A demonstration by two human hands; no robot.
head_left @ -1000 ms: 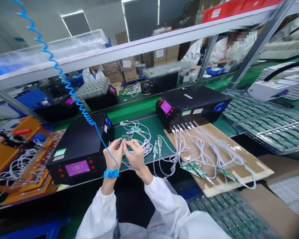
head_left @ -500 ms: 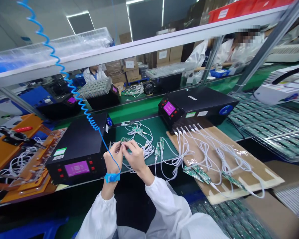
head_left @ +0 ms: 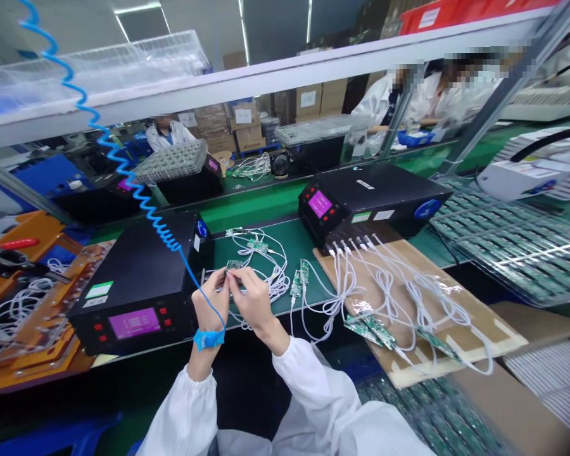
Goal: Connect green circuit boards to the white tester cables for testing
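My left hand (head_left: pixel 212 297), with a blue wrist strap (head_left: pixel 209 339) on its wrist, has its fingers pinched beside a green circuit board (head_left: pixel 234 264). Fingertip to fingertip with it, my right hand (head_left: pixel 253 292) is closed in a pinch too. What lies between the fingertips is too small to make out. Beyond the hands, another board (head_left: pixel 257 246) rests among white cables (head_left: pixel 278 278) on the green mat. Two upright boards (head_left: pixel 304 272) with cables attached lie right of my right hand.
Black boxes with purple screens stand left (head_left: pixel 137 278) and right (head_left: pixel 370 202). Cabled boards lie on a brown cardboard sheet (head_left: pixel 498 329). An orange fixture (head_left: pixel 52 342) is far left. A coiled blue cord (head_left: pixel 145 206) hangs down to the strap. People in white work beyond the shelf.
The whole view has shifted slightly, so the boxes and hands appear a little further left. Both hands keep the same pinched pose with their fingertips together.
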